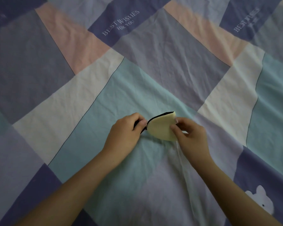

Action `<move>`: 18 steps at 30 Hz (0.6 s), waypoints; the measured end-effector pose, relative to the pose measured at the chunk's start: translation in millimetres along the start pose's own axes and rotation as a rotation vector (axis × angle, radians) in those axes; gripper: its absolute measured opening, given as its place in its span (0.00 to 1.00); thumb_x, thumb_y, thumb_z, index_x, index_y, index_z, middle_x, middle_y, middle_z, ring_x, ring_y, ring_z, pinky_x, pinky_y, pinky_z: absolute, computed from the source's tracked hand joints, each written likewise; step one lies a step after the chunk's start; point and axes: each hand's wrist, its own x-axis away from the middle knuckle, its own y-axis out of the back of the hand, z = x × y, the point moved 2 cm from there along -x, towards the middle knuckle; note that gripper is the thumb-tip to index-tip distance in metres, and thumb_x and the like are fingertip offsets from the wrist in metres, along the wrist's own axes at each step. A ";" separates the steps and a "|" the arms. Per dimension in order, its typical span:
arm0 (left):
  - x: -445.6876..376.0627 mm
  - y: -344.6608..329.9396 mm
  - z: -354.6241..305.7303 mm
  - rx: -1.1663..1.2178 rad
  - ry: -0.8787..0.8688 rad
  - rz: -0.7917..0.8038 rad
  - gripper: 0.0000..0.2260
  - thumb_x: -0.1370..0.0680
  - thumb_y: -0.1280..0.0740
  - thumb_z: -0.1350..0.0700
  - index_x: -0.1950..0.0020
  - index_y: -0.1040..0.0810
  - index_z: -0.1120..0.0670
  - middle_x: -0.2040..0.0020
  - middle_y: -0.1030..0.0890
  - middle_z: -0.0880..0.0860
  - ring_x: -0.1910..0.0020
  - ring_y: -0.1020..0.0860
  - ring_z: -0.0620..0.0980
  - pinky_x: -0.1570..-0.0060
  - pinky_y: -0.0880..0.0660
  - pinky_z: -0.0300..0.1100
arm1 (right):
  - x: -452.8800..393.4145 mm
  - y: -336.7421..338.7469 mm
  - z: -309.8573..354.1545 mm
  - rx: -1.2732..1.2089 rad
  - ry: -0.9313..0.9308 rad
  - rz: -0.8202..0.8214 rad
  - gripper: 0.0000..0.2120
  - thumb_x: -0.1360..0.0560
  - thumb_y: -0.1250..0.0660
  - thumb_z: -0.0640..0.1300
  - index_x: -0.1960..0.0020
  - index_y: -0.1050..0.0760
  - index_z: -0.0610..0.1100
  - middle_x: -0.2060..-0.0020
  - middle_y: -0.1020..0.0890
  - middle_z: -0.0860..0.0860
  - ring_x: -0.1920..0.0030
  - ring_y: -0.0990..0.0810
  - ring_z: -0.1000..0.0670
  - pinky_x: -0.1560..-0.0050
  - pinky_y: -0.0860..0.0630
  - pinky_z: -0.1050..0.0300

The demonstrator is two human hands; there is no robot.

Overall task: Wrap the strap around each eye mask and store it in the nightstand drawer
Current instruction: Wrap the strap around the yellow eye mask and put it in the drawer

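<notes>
A pale yellow eye mask (160, 128), folded in half with a black edge along its top, is held just above the bed. My right hand (189, 136) pinches its right side between thumb and fingers. My left hand (126, 132) is closed on the black strap (143, 129), which runs from the mask's left end into my fingers. The nightstand and its drawer are out of view.
A patchwork bedsheet (137, 70) in blue, pink, white and teal covers the whole view, wrinkled under my hands. A white bear print (261, 201) sits at the lower right.
</notes>
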 end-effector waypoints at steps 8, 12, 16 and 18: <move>1.1 11.9 -7.6 0.230 0.047 0.116 0.10 0.21 0.38 0.47 0.43 0.22 0.47 0.41 0.23 0.42 0.41 0.26 0.38 0.43 0.32 0.35 | -7.8 0.8 15.6 -0.192 -0.023 0.184 0.12 0.21 0.40 0.35 0.47 0.22 0.49 0.54 0.17 0.53 0.53 0.20 0.58 0.51 0.25 0.63; -3.4 7.5 -10.8 0.257 0.077 0.286 0.05 0.26 0.29 0.54 0.52 0.19 0.53 0.65 0.17 0.48 0.70 0.20 0.40 0.72 0.28 0.35 | -12.2 -7.0 23.5 -0.228 -0.042 0.237 0.13 0.26 0.33 0.35 0.44 0.21 0.48 0.52 0.17 0.52 0.52 0.19 0.53 0.50 0.23 0.62; -8.1 11.3 -6.4 0.523 0.228 0.129 0.06 0.29 0.26 0.62 0.53 0.18 0.55 0.62 0.15 0.51 0.63 0.16 0.48 0.65 0.20 0.41 | -12.1 -12.6 22.0 -0.558 -0.297 -0.013 0.19 0.28 0.29 0.39 0.38 0.26 0.42 0.50 0.18 0.47 0.53 0.18 0.52 0.49 0.21 0.57; -11.4 13.5 -5.3 0.695 0.303 0.090 0.07 0.30 0.26 0.65 0.56 0.19 0.55 0.66 0.15 0.49 0.65 0.16 0.45 0.68 0.22 0.36 | -2.3 -23.4 17.7 -0.649 -0.440 -0.026 0.14 0.26 0.31 0.44 0.42 0.23 0.40 0.50 0.16 0.45 0.53 0.17 0.50 0.52 0.20 0.56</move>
